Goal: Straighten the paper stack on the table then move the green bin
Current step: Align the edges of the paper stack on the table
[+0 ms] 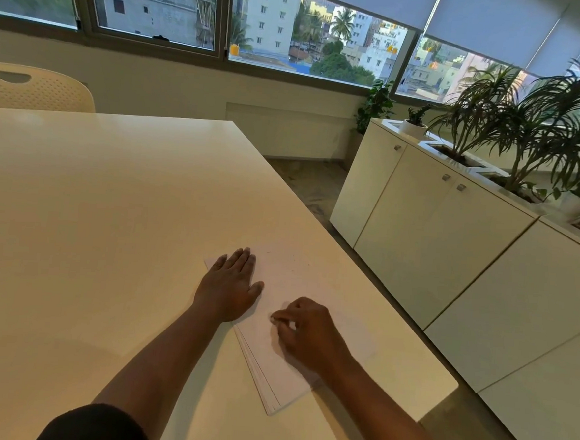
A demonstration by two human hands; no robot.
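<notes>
The right hand [308, 331] has its fingers curled, the tips pinching at the top sheet of the loose stack of white paper [295, 326]; whether it has actually lifted a sheet I cannot tell. The left hand [230, 286] lies flat with straight fingers, pressing the stack's left edge near its far corner. The stack sits under both hands on the near right part of the pale cream table [94, 206], its long axis running from far left to near right, and its sheets fan apart along the near left edge. That uneven side is closer to the left hand. The table's right edge is near the stack, so open room for squaring lies to the left. No green bin is in view.
</notes>
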